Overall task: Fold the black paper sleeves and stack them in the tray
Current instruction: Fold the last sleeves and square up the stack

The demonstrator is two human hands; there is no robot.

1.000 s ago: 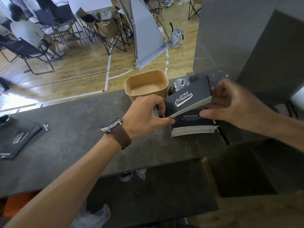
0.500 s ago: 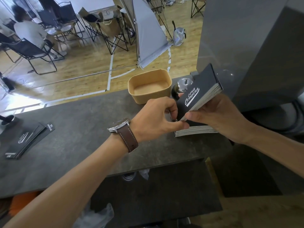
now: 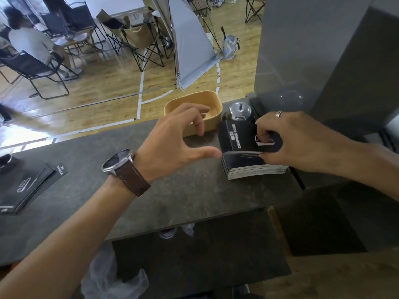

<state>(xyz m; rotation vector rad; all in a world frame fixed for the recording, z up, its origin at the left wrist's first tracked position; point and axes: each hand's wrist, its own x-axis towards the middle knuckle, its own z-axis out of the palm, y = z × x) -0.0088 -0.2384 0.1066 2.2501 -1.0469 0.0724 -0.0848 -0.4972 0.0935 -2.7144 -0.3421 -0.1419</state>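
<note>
My right hand (image 3: pixel 302 143) pinches the top black printed paper sleeve (image 3: pixel 244 139) off the thick stack of black sleeves (image 3: pixel 254 167) at the desk's (image 3: pixel 151 201) right. My left hand (image 3: pixel 172 143) hovers spread wide, empty. I judge I'm picking one to fold; next it must come free singly, before the tan rounded tray (image 3: pixel 213 119) just beyond.

Wooden floor (image 3: pixel 112 83) with white lines, folding chairs (image 3: pixel 43 70), grey panel (image 3: pixel 190 46), perhaps a screen
</note>
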